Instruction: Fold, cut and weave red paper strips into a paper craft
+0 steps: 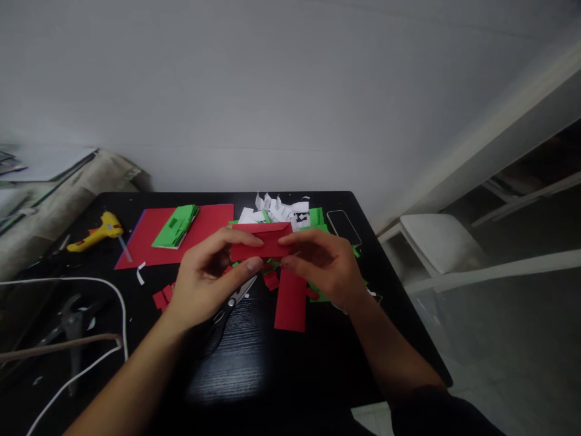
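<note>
Both of my hands hold a folded strip of red paper (263, 240) above the black table (281, 363). My left hand (204, 275) pinches its left end between thumb and fingers. My right hand (324, 263) pinches its right end the same way. Below the hands a red paper rectangle (290, 303) lies flat on the table. Scissors (227, 312) lie partly under my left hand.
A large red sheet (152, 239) with a stack of green paper (177, 226) lies at the back left. A yellow glue gun (95, 233), white and green scraps (281, 212), a phone (344, 227), pliers (72, 324) and a white cable (120, 303) are around. A white stool (438, 242) stands right.
</note>
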### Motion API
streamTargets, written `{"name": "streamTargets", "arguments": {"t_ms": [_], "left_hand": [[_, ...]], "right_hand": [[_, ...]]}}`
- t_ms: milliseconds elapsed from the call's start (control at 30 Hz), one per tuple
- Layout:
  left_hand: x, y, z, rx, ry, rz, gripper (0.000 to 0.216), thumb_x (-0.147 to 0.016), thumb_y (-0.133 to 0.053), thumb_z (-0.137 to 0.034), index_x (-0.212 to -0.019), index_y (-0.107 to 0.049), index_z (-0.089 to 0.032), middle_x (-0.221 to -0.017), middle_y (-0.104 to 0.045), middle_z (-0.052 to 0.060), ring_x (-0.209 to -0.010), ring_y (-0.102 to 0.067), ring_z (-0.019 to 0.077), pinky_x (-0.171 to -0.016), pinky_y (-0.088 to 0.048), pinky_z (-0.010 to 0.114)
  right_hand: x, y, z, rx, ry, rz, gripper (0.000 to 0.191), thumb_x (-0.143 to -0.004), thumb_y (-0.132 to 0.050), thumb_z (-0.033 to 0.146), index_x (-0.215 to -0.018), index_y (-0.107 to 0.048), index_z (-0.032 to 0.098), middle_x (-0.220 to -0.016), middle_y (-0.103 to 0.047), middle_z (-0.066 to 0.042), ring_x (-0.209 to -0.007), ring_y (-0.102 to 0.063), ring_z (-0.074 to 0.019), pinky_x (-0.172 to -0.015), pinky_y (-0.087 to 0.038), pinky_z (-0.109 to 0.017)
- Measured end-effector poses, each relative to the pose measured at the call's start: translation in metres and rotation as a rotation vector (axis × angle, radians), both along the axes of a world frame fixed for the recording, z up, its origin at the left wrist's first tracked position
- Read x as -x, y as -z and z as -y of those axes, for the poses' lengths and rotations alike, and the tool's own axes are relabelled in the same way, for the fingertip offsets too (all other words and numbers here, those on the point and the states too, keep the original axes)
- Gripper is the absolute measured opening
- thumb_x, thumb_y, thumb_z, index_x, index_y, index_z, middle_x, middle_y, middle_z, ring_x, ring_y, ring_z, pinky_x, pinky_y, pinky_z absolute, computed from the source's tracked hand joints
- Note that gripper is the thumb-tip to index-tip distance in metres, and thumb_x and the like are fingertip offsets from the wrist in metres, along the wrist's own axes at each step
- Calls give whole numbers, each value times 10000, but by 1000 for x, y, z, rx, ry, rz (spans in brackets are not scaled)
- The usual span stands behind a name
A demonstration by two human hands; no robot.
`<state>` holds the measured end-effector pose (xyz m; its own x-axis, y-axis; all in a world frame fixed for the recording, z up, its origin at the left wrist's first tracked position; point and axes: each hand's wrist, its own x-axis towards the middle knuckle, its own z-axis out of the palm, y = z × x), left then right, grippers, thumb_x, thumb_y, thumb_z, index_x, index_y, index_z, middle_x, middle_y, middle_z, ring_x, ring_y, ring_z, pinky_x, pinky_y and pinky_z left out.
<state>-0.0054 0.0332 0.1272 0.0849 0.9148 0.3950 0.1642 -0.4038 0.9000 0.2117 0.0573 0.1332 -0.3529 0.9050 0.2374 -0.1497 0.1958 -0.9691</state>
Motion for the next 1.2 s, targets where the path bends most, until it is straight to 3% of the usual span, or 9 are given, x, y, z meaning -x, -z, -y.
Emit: {"name": "streamTargets", "arguments": {"t_ms": [367, 667, 967, 1200], "left_hand": [[-6, -2, 0, -80, -64, -11, 96, -889, -750, -194, -965, -764, -250, -851, -759, -7, -673, -722, 115, -574, -569, 199], [-10, 0, 1, -35, -67, 60, 83, -895, -749, -191, -936, -787, -253, -804, -782, -7, -588, -728, 120, -525, -575, 210], [-10, 2, 1, -65, -105, 65, 120, -856, -791, -156, -911, -803, -262, -765, -772, -19, -573, -713, 110, -534, -572, 216], [-14, 1, 1, -71, -176, 89, 93, -847, -777, -137, -816, -754, -221, -661, -731, -26, -520, -689, 113, -486, -545, 208]], "right_hand": [[-1, 3, -1, -3, -39, -29, 282, -806, -878, 250, -1071, -782, 268, -973, -791, -11, -764, -750, -148, -666, -653, -276], [0, 1, 1, -20, 26, 15, 242, -818, -836, 182, -1038, -786, 272, -1031, -792, -11, -883, -761, -167, -782, -661, -308], [2, 3, -2, -10, 121, -11, 154, -772, -882, 187, -884, -840, 284, -839, -815, 15, -766, -771, -145, -712, -646, -256], [4, 2, -1, -50, 177, -20, 117, -772, -882, 201, -848, -837, 277, -837, -823, 9, -758, -771, -143, -707, -639, -253]]}}
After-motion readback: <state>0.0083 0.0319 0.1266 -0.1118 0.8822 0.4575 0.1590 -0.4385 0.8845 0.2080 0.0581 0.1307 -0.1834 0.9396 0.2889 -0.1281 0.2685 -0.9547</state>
